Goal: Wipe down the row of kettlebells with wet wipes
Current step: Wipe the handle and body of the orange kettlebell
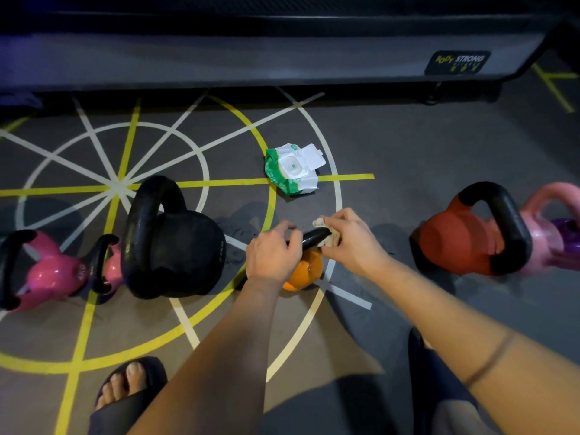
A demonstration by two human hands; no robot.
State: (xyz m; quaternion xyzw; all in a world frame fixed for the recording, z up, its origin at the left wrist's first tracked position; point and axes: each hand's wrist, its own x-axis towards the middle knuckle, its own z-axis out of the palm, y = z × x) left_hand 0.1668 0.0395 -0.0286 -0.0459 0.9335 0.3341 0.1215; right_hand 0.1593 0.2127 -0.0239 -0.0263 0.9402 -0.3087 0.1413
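Orange is the colour of the small kettlebell [303, 271] now under work. It stands on the grey floor [392, 152] directly beneath both hands. The left hand [273, 255] is curled over the near end of its black handle [314, 237], steadying it. The right hand [351, 243] grips a crumpled white wipe [329, 235] wrapped round the handle's other end. The step in hand looks like wiping the handle, and I cannot tell whether the orange body below has been wiped yet. The wipes pack [293, 169] lies just beyond the hands with its lid flipped open, so a fresh wipe is within reach. To the left of the left hand stands a large black kettlebell [175, 246]. Further left are 2 pink kettlebells [50, 274]. To the right of the right hand, well apart, are a red kettlebell [464, 240], a pale pink kettlebell [546, 227] and a purple one [568, 233] at the edge of view. That makes 7 in sight. No surface shows clearly which of them are already clean, so the direction of work along the row is a guess. At best, the task seems to be somewhere around its middle, with at least this bell unfinished and probably 3 more on one side to do.
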